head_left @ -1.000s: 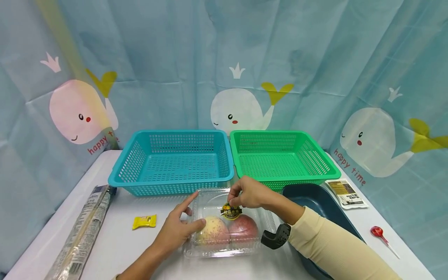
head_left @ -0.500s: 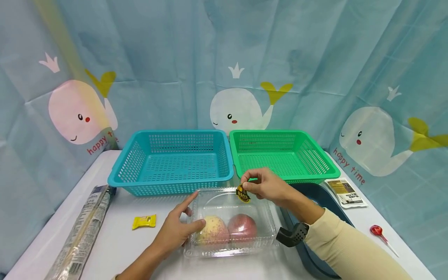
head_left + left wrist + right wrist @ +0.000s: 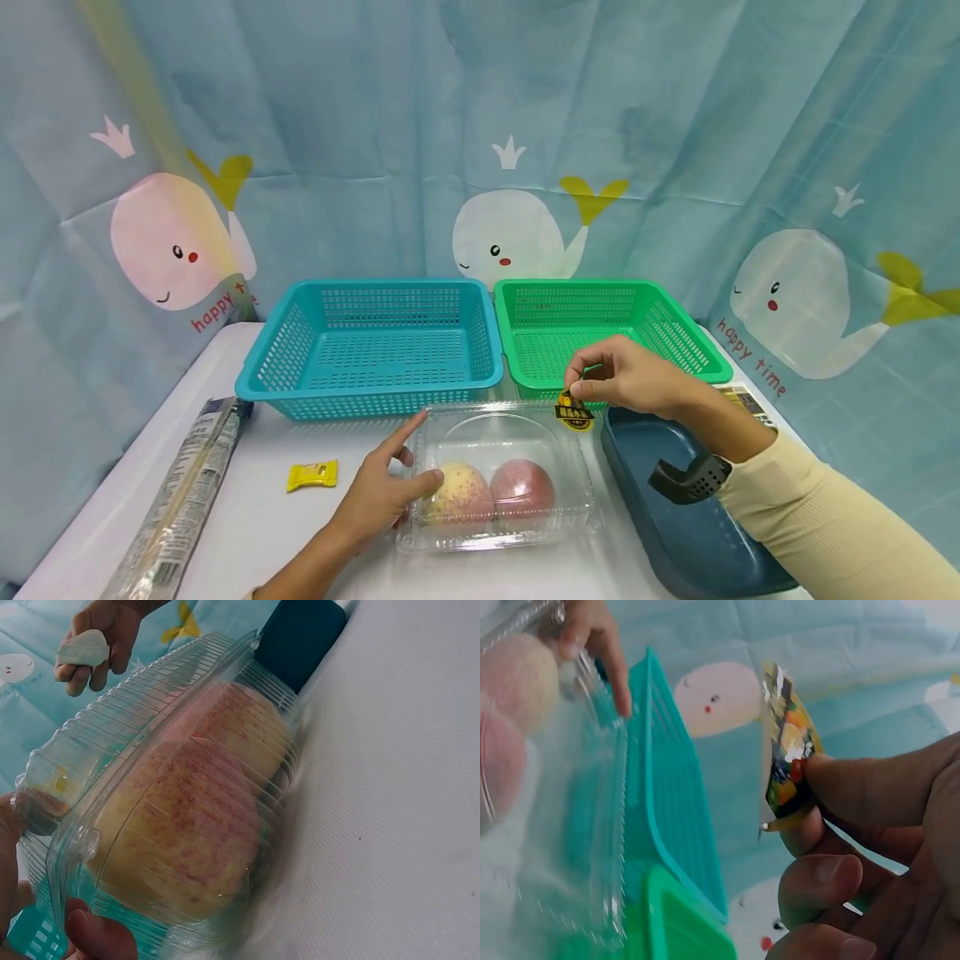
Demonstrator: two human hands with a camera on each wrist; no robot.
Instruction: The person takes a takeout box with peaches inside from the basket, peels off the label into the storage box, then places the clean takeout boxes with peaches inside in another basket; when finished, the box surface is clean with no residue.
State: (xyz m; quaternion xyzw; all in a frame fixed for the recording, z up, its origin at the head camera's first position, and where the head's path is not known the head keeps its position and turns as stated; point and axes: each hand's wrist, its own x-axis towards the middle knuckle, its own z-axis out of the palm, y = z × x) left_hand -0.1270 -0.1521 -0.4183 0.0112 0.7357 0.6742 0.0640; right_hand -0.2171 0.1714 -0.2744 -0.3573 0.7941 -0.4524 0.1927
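A clear plastic clamshell fruit box (image 3: 487, 437) lies closed on the white table. Inside sit two round fruits that look like peaches, one yellowish with red speckles (image 3: 457, 492) and one pinkish red (image 3: 522, 489). My left hand (image 3: 384, 486) holds the box by its left side, thumb over the lid's edge and index finger stretched along the side. Between thumb and fingertips my right hand (image 3: 633, 379) pinches a black and yellow sticker (image 3: 574, 411), raised above the box's far right corner. Its printed face with fruit pictures shows in the right wrist view, slightly curled (image 3: 789, 750).
Behind the box stand a blue basket (image 3: 367, 398) and a green basket (image 3: 517, 333). A dark blue tray (image 3: 652, 517) lies to the right, under my right forearm. Leftward are a small yellow packet (image 3: 312, 475) and a long silvery package (image 3: 176, 500). A pouch (image 3: 742, 398) is partly covered by my arm.
The sticker has come off the lid in my right hand, which has moved up and to the right. My left hand and the box have stayed in place. My right arm now hides the red lollipop.
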